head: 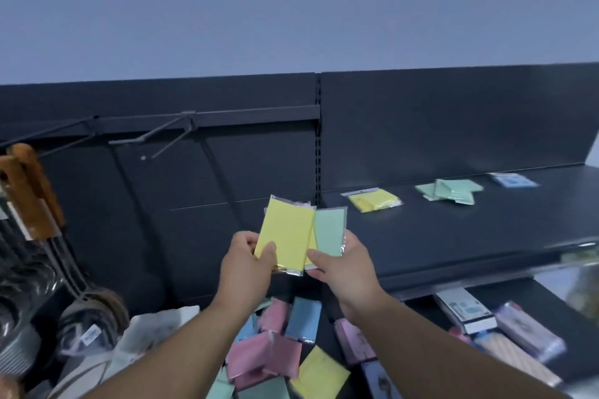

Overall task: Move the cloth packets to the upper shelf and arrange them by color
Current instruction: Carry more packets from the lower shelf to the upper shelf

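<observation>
Packets light, slippery in wrap: left hand (248, 261) pinches yellow packet (285, 233), right hand (343, 264) green packet (329, 232); grip edges firmly.

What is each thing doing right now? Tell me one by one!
Left hand, holding the yellow packet upright.
Right hand, holding the green packet upright.
Yellow pile, lying on the upper shelf.
Green pile, lying beside it, untidy.
Blue packet, lying farther right.
Mixed heap, jumbled below, unsorted.
</observation>
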A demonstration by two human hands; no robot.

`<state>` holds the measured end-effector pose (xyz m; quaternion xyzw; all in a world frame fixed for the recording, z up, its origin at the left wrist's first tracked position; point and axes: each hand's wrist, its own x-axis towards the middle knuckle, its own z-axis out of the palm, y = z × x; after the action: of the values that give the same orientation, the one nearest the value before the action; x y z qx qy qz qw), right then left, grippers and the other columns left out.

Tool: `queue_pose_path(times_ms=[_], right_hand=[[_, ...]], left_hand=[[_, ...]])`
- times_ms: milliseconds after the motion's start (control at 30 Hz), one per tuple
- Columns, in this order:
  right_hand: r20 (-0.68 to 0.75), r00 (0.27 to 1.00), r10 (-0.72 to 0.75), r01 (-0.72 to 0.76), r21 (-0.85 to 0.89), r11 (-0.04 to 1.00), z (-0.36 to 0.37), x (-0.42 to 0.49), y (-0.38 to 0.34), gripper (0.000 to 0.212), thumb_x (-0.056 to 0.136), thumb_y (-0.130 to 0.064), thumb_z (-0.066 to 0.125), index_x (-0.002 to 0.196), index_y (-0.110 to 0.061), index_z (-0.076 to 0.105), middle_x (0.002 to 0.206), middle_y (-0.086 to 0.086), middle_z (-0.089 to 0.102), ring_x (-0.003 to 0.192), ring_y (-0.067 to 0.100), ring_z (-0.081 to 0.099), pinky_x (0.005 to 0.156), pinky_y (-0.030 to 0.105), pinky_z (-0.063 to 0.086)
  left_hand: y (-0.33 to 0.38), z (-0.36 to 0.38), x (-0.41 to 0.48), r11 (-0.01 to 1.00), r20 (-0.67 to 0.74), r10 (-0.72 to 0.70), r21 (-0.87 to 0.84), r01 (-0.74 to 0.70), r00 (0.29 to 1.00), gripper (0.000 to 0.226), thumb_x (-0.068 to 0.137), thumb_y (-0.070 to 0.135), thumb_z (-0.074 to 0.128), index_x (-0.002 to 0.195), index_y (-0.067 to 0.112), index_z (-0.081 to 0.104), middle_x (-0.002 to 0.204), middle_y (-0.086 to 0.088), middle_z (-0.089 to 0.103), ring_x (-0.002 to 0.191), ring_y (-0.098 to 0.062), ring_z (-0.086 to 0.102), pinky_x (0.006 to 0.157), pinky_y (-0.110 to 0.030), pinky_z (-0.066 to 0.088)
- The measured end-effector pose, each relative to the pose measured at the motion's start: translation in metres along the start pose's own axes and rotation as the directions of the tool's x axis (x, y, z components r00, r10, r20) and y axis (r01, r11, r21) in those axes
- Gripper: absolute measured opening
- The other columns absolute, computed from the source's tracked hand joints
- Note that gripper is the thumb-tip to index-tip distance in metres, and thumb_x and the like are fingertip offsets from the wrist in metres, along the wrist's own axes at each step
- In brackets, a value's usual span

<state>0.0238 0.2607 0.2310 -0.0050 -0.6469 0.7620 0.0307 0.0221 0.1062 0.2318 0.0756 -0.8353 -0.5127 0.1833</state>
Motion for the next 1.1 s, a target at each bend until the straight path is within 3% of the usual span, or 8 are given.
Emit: queue_pose_path(times_ms=[367, 500, 600, 700, 800, 933, 1033, 1100], right_hand=[[-0.165, 0.983, -0.076, 0.064, -0.076, 0.995, -0.151, 0.034, -0.047, 0.032, 0.088, 0.002, 0.059, 0.102, -0.027, 0.06, 0.101, -0.004, 0.071, 0.081, 0.014, 0.069, 0.066, 0.022, 0.057], [-0.21, 0.975, -0.076, 0.052, -0.12, 0.991, -0.222, 0.055, -0.06, 0.047, 0.091, -0.005, 0.059, 0.134, -0.02, 0.047, 0.105, -0.025, 0.056, 0.067, 0.009, 0.068, 0.072, 0.025, 0.057], [-0.207, 0.977, -0.057, 0.026, -0.15, 0.988, -0.265, 0.071, -0.065, 0.058, 0.092, -0.009, 0.06, 0.144, -0.022, 0.037, 0.132, -0.013, 0.051, 0.065, 0.008, 0.069, 0.076, 0.025, 0.057], [-0.179, 0.983, -0.043, 0.013, -0.163, 0.987, -0.294, 0.083, -0.066, 0.037, 0.091, -0.007, 0.06, 0.121, -0.027, 0.055, 0.123, -0.005, 0.063, 0.067, 0.008, 0.07, 0.084, 0.038, 0.059], [-0.163, 0.986, -0.028, 0.002, -0.154, 0.988, -0.311, 0.092, -0.063, 0.03, 0.09, -0.006, 0.062, 0.105, -0.03, 0.058, 0.11, -0.005, 0.067, 0.072, 0.011, 0.069, 0.081, 0.035, 0.06], [-0.122, 0.992, 0.03, -0.051, -0.172, 0.984, -0.316, 0.102, -0.056, 0.053, 0.09, -0.011, 0.063, 0.139, -0.023, 0.045, 0.133, -0.003, 0.057, 0.068, 0.007, 0.07, 0.087, 0.04, 0.058], [-0.098, 0.993, 0.067, -0.081, -0.148, 0.986, -0.307, 0.11, -0.057, 0.07, 0.092, -0.015, 0.063, 0.151, -0.024, 0.027, 0.148, -0.008, 0.038, 0.064, 0.008, 0.069, 0.093, 0.038, 0.055], [-0.077, 0.993, 0.084, -0.093, -0.125, 0.988, -0.3, 0.114, -0.059, 0.073, 0.093, -0.015, 0.062, 0.153, -0.024, 0.022, 0.141, -0.012, 0.036, 0.069, 0.011, 0.07, 0.087, 0.032, 0.056]], left_hand=[[0.087, 0.129, -0.001, 1.0, 0.073, 0.003, -0.008, -0.002, 0.997, 0.008, 0.091, 0.027, 0.057, 0.093, 0.024, 0.049, 0.085, 0.006, 0.066, 0.071, -0.011, 0.067, 0.054, -0.023, 0.043], [0.108, 0.185, 0.014, 0.994, -0.011, -0.094, -0.057, 0.094, 0.995, 0.007, 0.094, 0.023, 0.056, 0.097, 0.022, 0.051, 0.091, 0.003, 0.065, 0.072, -0.012, 0.067, 0.052, -0.022, 0.043], [0.115, 0.216, 0.033, 0.987, -0.065, -0.156, -0.051, 0.153, 0.986, 0.009, 0.094, 0.019, 0.054, 0.102, 0.017, 0.053, 0.096, -0.001, 0.065, 0.076, -0.018, 0.069, 0.056, -0.027, 0.047], [0.12, 0.237, 0.049, 0.978, -0.101, -0.207, -0.056, 0.202, 0.973, 0.014, 0.094, 0.016, 0.053, 0.108, 0.014, 0.053, 0.105, -0.005, 0.064, 0.087, -0.025, 0.066, 0.076, -0.037, 0.053], [0.125, 0.247, 0.053, 0.973, -0.049, -0.225, 0.039, 0.227, 0.973, 0.032, 0.095, 0.016, 0.051, 0.127, 0.013, 0.047, 0.117, -0.004, 0.057, 0.095, -0.022, 0.056, 0.079, -0.033, 0.045], [0.132, 0.261, 0.044, 0.938, -0.042, -0.059, 0.34, 0.07, 0.997, 0.051, 0.095, 0.034, 0.053, 0.138, 0.009, 0.043, 0.142, -0.009, 0.044, 0.124, -0.026, 0.046, 0.099, -0.034, 0.038], [0.147, 0.277, 0.032, 0.978, 0.077, -0.037, 0.209, 0.021, 0.996, 0.058, 0.09, 0.053, 0.053, 0.138, 0.023, 0.044, 0.133, 0.003, 0.052, 0.118, -0.019, 0.051, 0.1, -0.034, 0.042], [0.155, 0.285, 0.026, 0.996, 0.153, -0.069, 0.074, 0.058, 0.986, 0.063, 0.084, 0.055, 0.06, 0.138, 0.028, 0.041, 0.12, 0.008, 0.055, 0.107, -0.016, 0.055, 0.092, -0.032, 0.045]])
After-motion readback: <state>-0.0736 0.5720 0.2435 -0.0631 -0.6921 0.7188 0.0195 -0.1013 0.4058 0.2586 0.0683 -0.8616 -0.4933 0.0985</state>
